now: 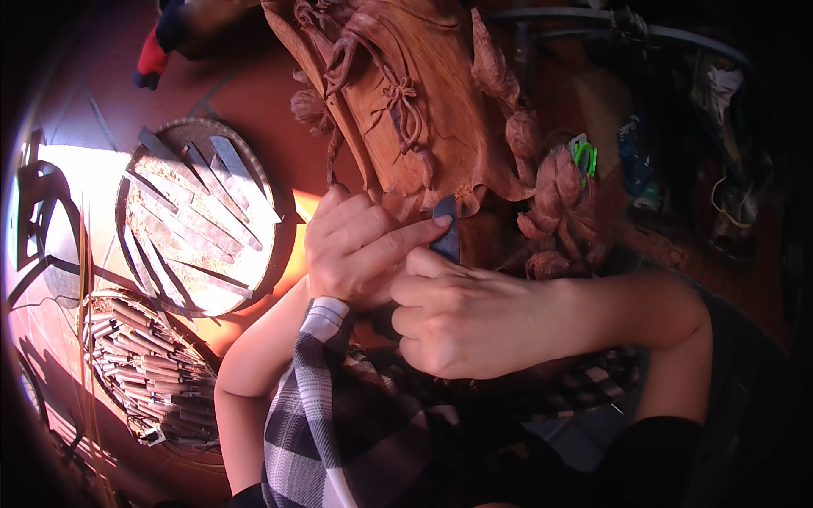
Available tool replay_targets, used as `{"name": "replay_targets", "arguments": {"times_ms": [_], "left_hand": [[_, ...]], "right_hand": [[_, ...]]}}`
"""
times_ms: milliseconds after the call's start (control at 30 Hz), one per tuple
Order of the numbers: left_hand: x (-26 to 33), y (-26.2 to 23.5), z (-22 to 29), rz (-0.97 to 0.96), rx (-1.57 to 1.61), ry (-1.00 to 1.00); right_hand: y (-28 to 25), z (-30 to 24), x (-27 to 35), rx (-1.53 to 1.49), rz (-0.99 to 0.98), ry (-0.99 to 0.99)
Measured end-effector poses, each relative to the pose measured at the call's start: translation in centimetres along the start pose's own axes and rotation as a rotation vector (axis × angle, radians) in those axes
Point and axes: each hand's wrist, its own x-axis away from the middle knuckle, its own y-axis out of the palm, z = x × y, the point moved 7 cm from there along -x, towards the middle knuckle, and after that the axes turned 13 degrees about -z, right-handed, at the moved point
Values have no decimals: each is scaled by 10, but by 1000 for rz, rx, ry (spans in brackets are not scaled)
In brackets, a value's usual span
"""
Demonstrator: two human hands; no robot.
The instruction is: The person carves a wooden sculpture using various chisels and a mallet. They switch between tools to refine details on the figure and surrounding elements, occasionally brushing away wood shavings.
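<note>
Where a checked cloth drapes nearest the camera, the right hand curls closed around a tool handle that is mostly hidden, and the left hand presses thumb and forefinger on the dark blade just above it. That blade tip meets the lower edge of the reddish wood carving. Off to the left, a round basket holds flat metal blades, and a second basket nearer the lower edge is packed with wooden-handled chisels.
</note>
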Motion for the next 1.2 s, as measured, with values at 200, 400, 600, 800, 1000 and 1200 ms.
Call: {"name": "replay_targets", "arguments": {"times_ms": [200, 400, 600, 800, 1000, 1200], "left_hand": [[-18, 1, -12, -35, -81, -123], [-9, 16, 0, -142, 17, -92], [-21, 4, -8, -105, -121, -88], [-31, -1, -11, -68, -118, -76], [-14, 12, 0, -104, -109, -79], [-11, 14, -2, -133, -203, -78]], "right_hand": [[-9, 27, 2, 83, 55, -24], [9, 22, 10, 30, -59, -25], [-6, 35, 4, 92, 14, -36], [-24, 35, 5, 70, 33, -55], [-10, 24, 9, 77, -83, -64], [-5, 30, 7, 77, -189, -63]]}}
